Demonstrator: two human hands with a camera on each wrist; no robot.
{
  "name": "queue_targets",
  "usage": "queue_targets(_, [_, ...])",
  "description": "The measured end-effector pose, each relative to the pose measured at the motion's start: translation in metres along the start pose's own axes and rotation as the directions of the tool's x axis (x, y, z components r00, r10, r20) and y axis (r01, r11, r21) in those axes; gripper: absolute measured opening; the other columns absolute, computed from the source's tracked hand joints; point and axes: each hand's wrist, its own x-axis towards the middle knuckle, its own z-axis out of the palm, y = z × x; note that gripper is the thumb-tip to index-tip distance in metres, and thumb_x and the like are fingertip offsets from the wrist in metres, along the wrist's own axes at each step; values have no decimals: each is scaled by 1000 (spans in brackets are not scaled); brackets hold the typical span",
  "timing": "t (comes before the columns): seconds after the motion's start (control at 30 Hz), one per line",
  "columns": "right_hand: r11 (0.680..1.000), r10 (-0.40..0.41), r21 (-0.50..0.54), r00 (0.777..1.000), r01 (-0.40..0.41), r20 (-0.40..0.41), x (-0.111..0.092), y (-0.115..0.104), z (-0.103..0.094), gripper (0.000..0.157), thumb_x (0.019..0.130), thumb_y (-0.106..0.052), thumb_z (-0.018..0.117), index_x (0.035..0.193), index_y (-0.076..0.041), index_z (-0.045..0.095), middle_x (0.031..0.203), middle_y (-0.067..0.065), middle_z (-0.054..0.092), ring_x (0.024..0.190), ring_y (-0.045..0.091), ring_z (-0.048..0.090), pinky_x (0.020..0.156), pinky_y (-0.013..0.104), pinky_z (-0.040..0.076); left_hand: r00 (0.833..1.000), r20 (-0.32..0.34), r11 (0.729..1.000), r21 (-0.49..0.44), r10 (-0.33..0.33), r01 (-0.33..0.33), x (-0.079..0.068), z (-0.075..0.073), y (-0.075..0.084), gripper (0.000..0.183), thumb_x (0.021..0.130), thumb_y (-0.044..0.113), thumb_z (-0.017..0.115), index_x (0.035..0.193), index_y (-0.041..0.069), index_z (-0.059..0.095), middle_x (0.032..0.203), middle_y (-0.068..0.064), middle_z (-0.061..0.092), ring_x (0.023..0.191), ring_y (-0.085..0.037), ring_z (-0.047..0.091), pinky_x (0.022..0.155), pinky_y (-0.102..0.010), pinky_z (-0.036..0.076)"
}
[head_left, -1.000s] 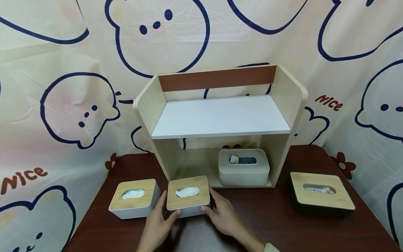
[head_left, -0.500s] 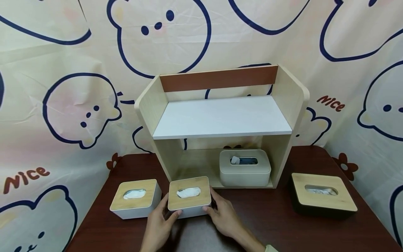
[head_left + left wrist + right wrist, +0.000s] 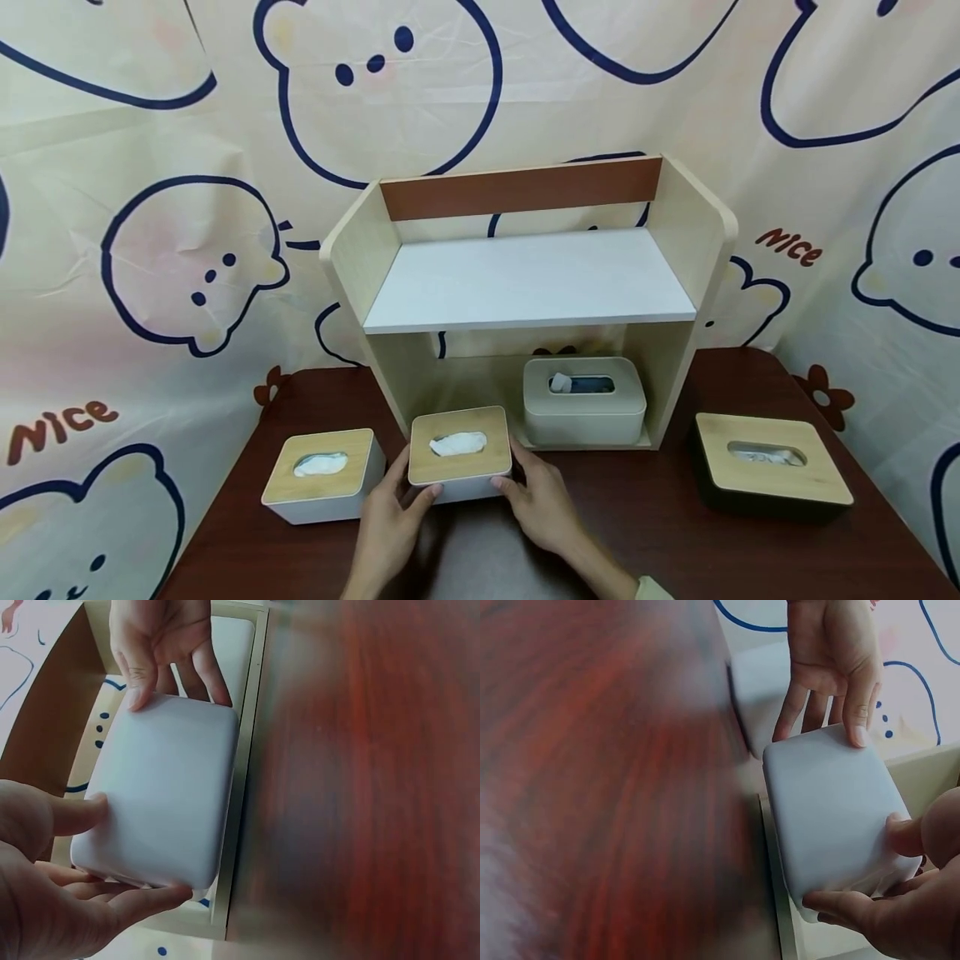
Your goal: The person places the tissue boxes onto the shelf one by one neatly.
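Observation:
A white tissue box with a light wooden lid and a tuft of tissue in its slot is held between both hands. My left hand grips its left end and my right hand its right end, thumbs on the near side. In the head view the box overlaps the front of the shelf unit's lower compartment. Both wrist views show the plain side of the box facing the camera, fingers at each end. A grey tissue box sits in that compartment's right half.
At the left of the dark wooden table stands a similar white box with a wooden lid, close by my left hand. A black box with a wooden lid lies at the right. The unit's white upper shelf spans above the compartment.
Both hands have moved the held tissue box forward and slightly right, up off its earlier spot toward the shelf unit. The other boxes stay where they were.

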Motion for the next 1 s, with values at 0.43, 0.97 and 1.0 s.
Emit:
queue_targets(0.43, [1000, 23, -7, 998, -23, -55, 22, 3, -3, 69, 101, -19, 76, 156, 10, 47, 155, 30, 55, 144, 46, 54, 116, 62, 48, 1000, -3, 999, 27, 19, -18, 28, 7, 1, 73, 99, 3, 75, 163, -3, 40, 160, -26, 52, 146, -40, 54, 110, -48, 55])
queue_targets(0.97, [999, 22, -41, 988, -29, -151, 51, 12, 13, 59, 104, -19, 71, 154, 6, 52, 121, 24, 74, 79, 18, 63, 86, 49, 57, 995, -71, 996, 62, 69, -65, 62, 19, -5, 64, 102, 2, 70, 161, 0, 45, 154, -25, 59, 143, -39, 57, 112, -57, 53])
queue_targets(1.0, [999, 32, -38, 988, -38, -154, 53, 12, 14, 59, 104, -20, 71, 155, 5, 52, 121, 24, 74, 76, 17, 59, 85, 48, 56, 994, -81, 996, 67, 70, -64, 64, 20, -5, 64, 102, 2, 70, 161, -1, 46, 154, -26, 59, 143, -40, 57, 112, -58, 52])
